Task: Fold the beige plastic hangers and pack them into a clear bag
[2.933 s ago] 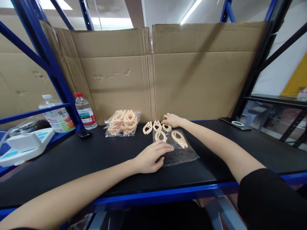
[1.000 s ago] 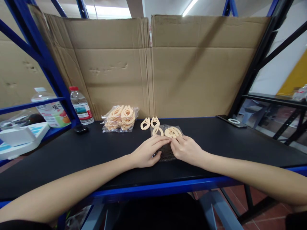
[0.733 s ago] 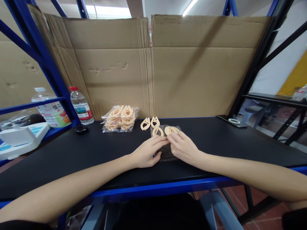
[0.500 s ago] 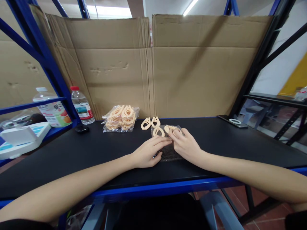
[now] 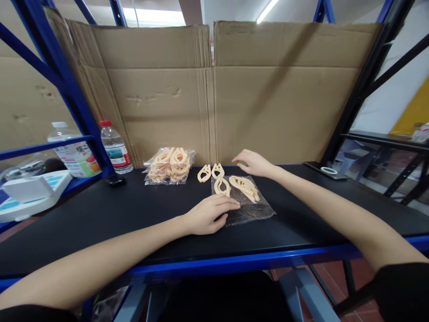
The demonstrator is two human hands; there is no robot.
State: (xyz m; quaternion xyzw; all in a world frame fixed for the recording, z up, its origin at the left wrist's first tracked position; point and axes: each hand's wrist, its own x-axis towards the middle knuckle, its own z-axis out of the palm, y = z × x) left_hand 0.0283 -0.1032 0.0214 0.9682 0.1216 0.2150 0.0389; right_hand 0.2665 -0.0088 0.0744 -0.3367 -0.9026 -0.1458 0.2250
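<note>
A clear plastic bag [image 5: 253, 213] lies flat on the black table. In or on its upper part are a cream clothespin-like clip [image 5: 222, 186] and a small pile of the same clips [image 5: 245, 188]. My left hand [image 5: 212, 214] rests on the bag's left side, fingers stretched out over it and gripping nothing. Raised above the table beyond the bag is my right hand [image 5: 254, 163], fingers apart and holding nothing. Two loose clips, one on the left [image 5: 203, 173] and one on the right [image 5: 217, 171], lie just behind the bag.
Filled bags of clips [image 5: 169, 166] are stacked at the back left. Beside them stand a red-capped water bottle [image 5: 115, 147] and a small black object [image 5: 115, 180]. A phone [image 5: 325, 170] with a white ring lies at the back right. Cardboard [image 5: 284, 94] walls the rear edge.
My right hand has let go of the clips at the bag and moved up and away from me, uncovering the pile and the bag's right part. My left hand has stayed in place.
</note>
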